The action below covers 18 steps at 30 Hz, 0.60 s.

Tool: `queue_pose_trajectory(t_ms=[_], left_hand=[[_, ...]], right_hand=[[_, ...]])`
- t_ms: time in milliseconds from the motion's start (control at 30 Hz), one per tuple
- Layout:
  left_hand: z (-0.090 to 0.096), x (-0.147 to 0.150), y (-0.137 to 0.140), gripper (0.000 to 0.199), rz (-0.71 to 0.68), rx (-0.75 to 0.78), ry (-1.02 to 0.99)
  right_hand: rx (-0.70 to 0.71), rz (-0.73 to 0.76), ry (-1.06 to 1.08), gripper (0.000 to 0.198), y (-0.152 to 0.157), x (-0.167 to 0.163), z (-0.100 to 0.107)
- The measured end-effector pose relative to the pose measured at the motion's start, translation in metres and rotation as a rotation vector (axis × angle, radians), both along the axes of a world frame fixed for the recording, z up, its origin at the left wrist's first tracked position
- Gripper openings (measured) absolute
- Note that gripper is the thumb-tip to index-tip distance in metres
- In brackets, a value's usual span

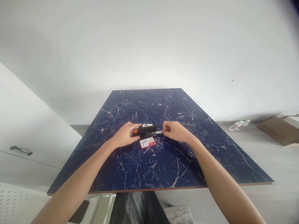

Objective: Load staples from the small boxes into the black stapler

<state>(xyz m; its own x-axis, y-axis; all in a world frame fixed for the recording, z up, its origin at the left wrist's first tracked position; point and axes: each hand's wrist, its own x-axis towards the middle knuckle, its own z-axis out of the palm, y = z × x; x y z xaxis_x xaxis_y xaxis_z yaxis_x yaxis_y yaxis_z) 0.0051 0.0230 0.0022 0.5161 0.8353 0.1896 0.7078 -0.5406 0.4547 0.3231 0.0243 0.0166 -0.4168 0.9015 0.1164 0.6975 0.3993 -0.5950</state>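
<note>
A black stapler (149,129) with an orange part at its left end lies sideways on the blue marbled tabletop (149,168). My left hand (127,134) grips that left end, thumb on the near side and fingers on the far side. From the stapler's right end a silver metal staple tray (159,132) sticks out. My right hand (174,130) is closed in a pinch at the tray's tip, and its fingertips hide what lies between them. A small white and red box (147,142) of staples, by its look, rests just in front of the stapler.
Behind the stapler a white label or card (147,125) shows partly. The tabletop ends at a white wall (149,46). On the floor to the right are a clear plastic bottle (239,125) and a cardboard box (279,130). A white cabinet with a dark handle (21,150) stands left.
</note>
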Motion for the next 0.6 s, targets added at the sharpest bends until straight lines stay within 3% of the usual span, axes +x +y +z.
queue_pose_trajectory(t_ms=[433, 600], left_hand=[[0.001, 0.000, 0.002, 0.053, 0.031, -0.041, -0.047], [0.000, 0.010, -0.004, 0.055, 0.086, 0.032, -0.034]], right_hand=[[0.174, -0.039, 0.033, 0.019, -0.009, -0.038, -0.012], [0.140, -0.102, 0.115, 0.016, -0.006, -0.039, -0.018]])
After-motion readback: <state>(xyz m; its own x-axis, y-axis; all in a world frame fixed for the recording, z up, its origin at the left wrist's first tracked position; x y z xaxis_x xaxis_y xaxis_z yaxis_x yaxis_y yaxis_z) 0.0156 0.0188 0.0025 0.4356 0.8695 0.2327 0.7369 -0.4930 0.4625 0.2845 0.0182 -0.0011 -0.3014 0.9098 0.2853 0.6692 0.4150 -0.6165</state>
